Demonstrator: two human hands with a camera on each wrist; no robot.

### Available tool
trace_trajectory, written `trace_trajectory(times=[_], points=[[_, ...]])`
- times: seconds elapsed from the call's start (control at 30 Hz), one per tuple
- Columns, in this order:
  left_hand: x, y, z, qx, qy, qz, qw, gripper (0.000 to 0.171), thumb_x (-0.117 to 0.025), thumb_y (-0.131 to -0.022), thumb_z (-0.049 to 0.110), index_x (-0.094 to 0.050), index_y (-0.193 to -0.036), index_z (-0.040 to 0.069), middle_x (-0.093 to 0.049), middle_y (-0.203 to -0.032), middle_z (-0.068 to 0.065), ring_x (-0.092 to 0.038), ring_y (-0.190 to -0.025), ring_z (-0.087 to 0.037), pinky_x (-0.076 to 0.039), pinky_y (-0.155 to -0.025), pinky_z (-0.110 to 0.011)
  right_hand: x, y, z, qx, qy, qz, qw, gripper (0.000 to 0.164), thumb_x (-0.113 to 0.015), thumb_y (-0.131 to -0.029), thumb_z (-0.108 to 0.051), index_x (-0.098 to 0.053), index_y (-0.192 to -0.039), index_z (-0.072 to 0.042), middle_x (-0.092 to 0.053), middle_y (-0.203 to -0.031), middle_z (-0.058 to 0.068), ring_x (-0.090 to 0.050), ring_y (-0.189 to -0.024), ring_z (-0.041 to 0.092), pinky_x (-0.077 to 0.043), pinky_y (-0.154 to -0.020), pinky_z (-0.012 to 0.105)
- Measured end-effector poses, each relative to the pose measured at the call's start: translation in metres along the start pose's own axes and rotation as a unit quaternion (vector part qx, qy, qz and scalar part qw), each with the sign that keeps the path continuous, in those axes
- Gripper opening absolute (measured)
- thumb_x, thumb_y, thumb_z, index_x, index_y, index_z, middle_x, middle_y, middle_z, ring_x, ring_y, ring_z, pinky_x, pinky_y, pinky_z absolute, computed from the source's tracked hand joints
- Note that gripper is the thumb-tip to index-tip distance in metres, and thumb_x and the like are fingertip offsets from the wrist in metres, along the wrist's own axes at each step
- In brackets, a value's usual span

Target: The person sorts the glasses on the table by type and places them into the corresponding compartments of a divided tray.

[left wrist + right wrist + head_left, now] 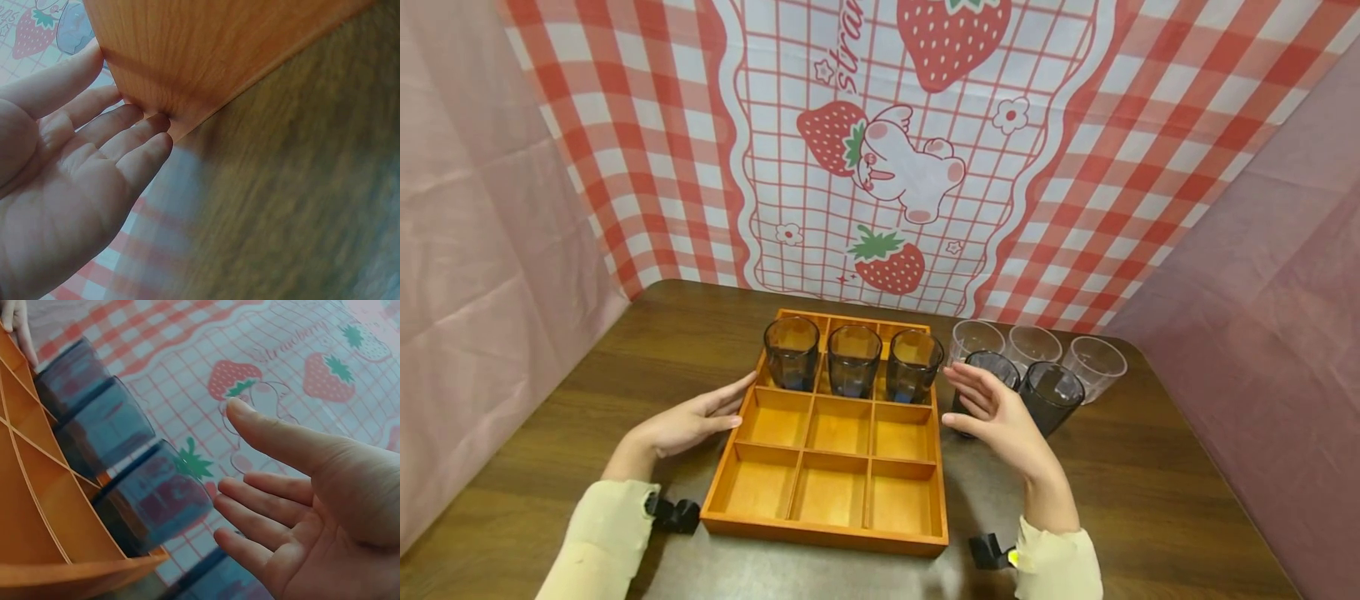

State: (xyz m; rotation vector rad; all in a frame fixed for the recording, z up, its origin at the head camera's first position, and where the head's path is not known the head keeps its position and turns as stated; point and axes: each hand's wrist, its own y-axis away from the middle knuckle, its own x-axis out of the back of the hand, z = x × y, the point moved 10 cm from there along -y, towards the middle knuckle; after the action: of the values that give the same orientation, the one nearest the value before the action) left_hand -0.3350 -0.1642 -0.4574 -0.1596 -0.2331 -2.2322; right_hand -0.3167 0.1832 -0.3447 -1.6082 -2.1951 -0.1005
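Observation:
A wooden compartment tray (pixel 827 533) lies on the table. Three dark see-through cups (pixel 792 354) (pixel 853 360) (pixel 913 367) stand side by side in compartments toward its far end. Along the tray's left side, my left hand (pixel 688 421) touches the outer wall with extended fingers (pixel 128 140). My right hand (pixel 1000 425) hovers by the right side, thumb and fingers spread and nothing held. Just beyond it are two more dark cups (pixel 1051 400) (pixel 996 367), one partly hidden by the hand. In the right wrist view, the palm (pixel 337 550) faces the tray's row of cups.
Three clear cups (pixel 977 337) (pixel 1034 343) (pixel 1097 362) stand behind the dark pair at the table's back right. A checked strawberry-print cloth (pixel 887 167) hangs behind the wooden table (pixel 1150 500). Pink cloth (pixel 497 250) hangs on both sides.

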Motion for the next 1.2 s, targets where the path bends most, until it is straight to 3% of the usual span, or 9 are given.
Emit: trace_trajectory(times=[0.13, 0.2, 0.43, 0.7, 0.83, 0.93, 1.0, 1.1, 1.2], points=[[0.000, 0.001, 0.001, -0.002, 0.002, 0.001, 1.0000, 0.072, -0.047, -0.102, 0.013, 0.000, -0.156, 0.008, 0.009, -0.162, -0.021, 0.003, -0.147, -0.045, -0.032, -0.096, -0.003, 0.010, 0.006, -0.002, 0.021, -0.004, 0.001, 1.000, 0.066, -0.070, -0.085, 0.001, -0.038, -0.142, 0.007, -0.044, -0.144, 0.030, -0.051, -0.123, -0.007, -0.041, -0.100, 0.010], [0.000, 0.001, 0.002, -0.007, 0.004, -0.001, 1.0000, 0.072, -0.047, -0.102, 0.013, 0.000, -0.156, 0.007, 0.009, -0.161, -0.022, 0.004, -0.147, -0.046, -0.032, -0.096, -0.004, 0.017, 0.009, -0.005, 0.032, -0.005, 0.005, 0.999, 0.064, -0.069, -0.085, 0.002, -0.038, -0.142, 0.009, -0.046, -0.143, 0.029, -0.051, -0.121, -0.009, -0.041, -0.100, 0.010], [-0.001, 0.001, 0.004, -0.012, 0.005, -0.003, 0.9999, 0.072, -0.047, -0.102, 0.013, 0.000, -0.156, 0.005, 0.010, -0.161, -0.021, 0.005, -0.146, -0.047, -0.032, -0.096, -0.003, 0.049, 0.023, -0.013, 0.056, -0.030, 0.030, 0.998, 0.062, -0.065, -0.087, 0.006, -0.035, -0.142, 0.012, -0.057, -0.130, -0.016, -0.052, -0.121, -0.008, -0.044, -0.098, 0.011], [-0.001, 0.001, 0.004, -0.006, -0.002, 0.000, 1.0000, 0.072, -0.047, -0.102, 0.014, 0.000, -0.156, 0.006, 0.009, -0.162, -0.021, 0.003, -0.147, -0.046, -0.032, -0.097, -0.004, 0.096, 0.039, -0.014, 0.056, -0.039, 0.104, 0.992, 0.063, -0.065, -0.086, 0.009, -0.038, -0.143, 0.006, -0.059, -0.127, -0.020, -0.054, -0.117, -0.011, -0.044, -0.094, 0.008], [0.000, 0.001, 0.004, -0.008, -0.004, 0.001, 1.0000, 0.071, -0.047, -0.102, 0.013, -0.001, -0.156, 0.006, 0.008, -0.162, -0.021, 0.003, -0.147, -0.046, -0.032, -0.098, -0.005, 0.119, 0.046, -0.004, 0.016, 0.033, 0.145, 0.989, 0.067, -0.068, -0.087, 0.001, -0.038, -0.146, -0.003, -0.055, -0.128, -0.024, -0.048, -0.117, -0.017, -0.040, -0.094, 0.002], [0.001, 0.001, 0.003, -0.010, -0.007, 0.002, 0.9999, 0.071, -0.047, -0.102, 0.014, -0.002, -0.156, 0.006, 0.007, -0.162, -0.022, 0.002, -0.147, -0.046, -0.032, -0.099, -0.007, 0.133, 0.051, 0.007, -0.022, 0.120, 0.165, 0.979, 0.069, -0.069, -0.088, -0.007, -0.035, -0.149, -0.005, -0.050, -0.139, -0.019, -0.040, -0.120, -0.020, -0.035, -0.096, 0.000], [0.001, 0.001, 0.003, -0.011, -0.007, 0.004, 0.9999, 0.071, -0.047, -0.102, 0.014, -0.002, -0.156, 0.006, 0.008, -0.162, -0.022, 0.003, -0.147, -0.047, -0.032, -0.099, -0.006, 0.138, 0.054, 0.016, -0.044, 0.156, 0.170, 0.972, 0.072, -0.069, -0.090, -0.012, -0.031, -0.150, -0.005, -0.044, -0.150, -0.007, -0.035, -0.123, -0.020, -0.032, -0.098, -0.001], [0.001, 0.002, 0.002, -0.011, -0.006, 0.004, 0.9999, 0.071, -0.047, -0.102, 0.014, -0.001, -0.156, 0.005, 0.008, -0.162, -0.022, 0.003, -0.147, -0.047, -0.032, -0.097, -0.004, 0.142, 0.056, 0.031, -0.072, 0.165, 0.172, 0.969, 0.075, -0.068, -0.091, -0.016, -0.025, -0.152, -0.001, -0.032, -0.158, 0.011, -0.030, -0.129, -0.017, -0.028, -0.100, -0.002], [0.001, 0.002, 0.002, -0.010, -0.005, 0.003, 0.9999, 0.071, -0.046, -0.102, 0.014, -0.001, -0.156, 0.006, 0.009, -0.162, -0.022, 0.003, -0.147, -0.047, -0.033, -0.098, -0.007, 0.143, 0.057, 0.042, -0.092, 0.146, 0.174, 0.970, 0.078, -0.067, -0.092, -0.017, -0.021, -0.153, -0.002, -0.025, -0.159, 0.017, -0.026, -0.138, -0.008, -0.026, -0.103, -0.001]])
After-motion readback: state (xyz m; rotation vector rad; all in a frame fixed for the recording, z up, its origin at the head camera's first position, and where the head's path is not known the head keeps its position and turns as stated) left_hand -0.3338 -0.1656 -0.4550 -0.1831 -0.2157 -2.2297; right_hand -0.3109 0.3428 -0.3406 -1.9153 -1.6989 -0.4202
